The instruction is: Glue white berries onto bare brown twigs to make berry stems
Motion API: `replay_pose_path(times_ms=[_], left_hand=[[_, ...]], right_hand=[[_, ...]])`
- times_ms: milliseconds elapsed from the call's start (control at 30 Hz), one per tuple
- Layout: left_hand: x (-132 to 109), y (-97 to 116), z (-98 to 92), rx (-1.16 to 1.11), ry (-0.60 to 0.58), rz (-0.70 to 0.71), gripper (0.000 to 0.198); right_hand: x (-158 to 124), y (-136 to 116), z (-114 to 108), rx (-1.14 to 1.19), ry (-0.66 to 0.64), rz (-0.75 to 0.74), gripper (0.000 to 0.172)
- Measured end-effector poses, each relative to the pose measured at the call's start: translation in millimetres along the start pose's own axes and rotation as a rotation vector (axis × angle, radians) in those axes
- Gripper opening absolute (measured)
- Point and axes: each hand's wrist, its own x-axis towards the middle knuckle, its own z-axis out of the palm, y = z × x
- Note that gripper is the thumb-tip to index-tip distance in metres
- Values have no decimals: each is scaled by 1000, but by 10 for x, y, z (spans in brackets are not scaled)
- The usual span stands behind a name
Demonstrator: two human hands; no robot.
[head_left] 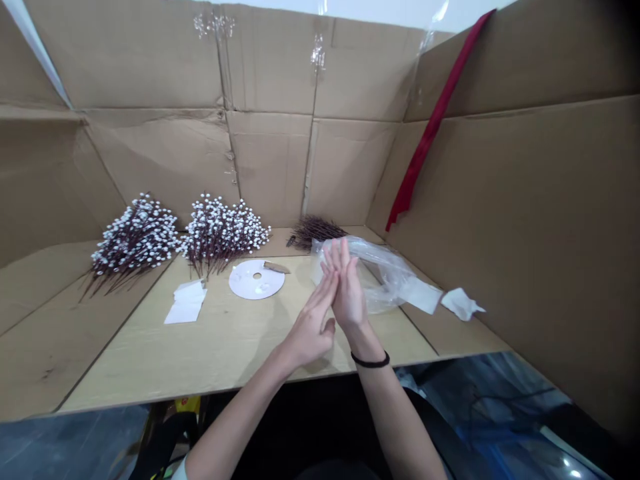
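My left hand (311, 328) and my right hand (349, 297) meet palm to palm above the table, fingers stretched out and pointing away from me. Nothing shows between them, though the touching palms are hidden. Behind my right hand lies a clear plastic bag (387, 270), crumpled on the table. Farther back is a bundle of thin dark twigs (320, 232). To the left of my hands sits a flat white disc (245, 283) with a hole in its middle, and a small brown pointed piece (275, 267) rests on its edge.
Two bunches of white-berried stems, one at far left (136, 240) and another beside it (223, 230), lie near the back. White paper (186, 302) is at left, a crumpled tissue (461, 304) at right. Cardboard walls (270, 160) enclose the table; a red ribbon (435, 127) hangs on the right.
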Motion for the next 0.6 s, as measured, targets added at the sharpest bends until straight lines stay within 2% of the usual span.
replay_pose_path(times_ms=[100, 233, 300, 600], left_hand=[[-43, 44, -49, -55, 27, -22, 79], [-69, 85, -125, -27, 37, -10, 71], [-77, 97, -145, -2, 45, 3, 68], [-119, 132, -113, -131, 90, -49, 57]], right_hand=[[-67, -119, -93, 49, -80, -78, 46], [-207, -241, -196, -108, -18, -206, 16], [-267, -291, -217, -186, -3, -255, 8], [-337, -399, -210, -269, -2, -323, 6]])
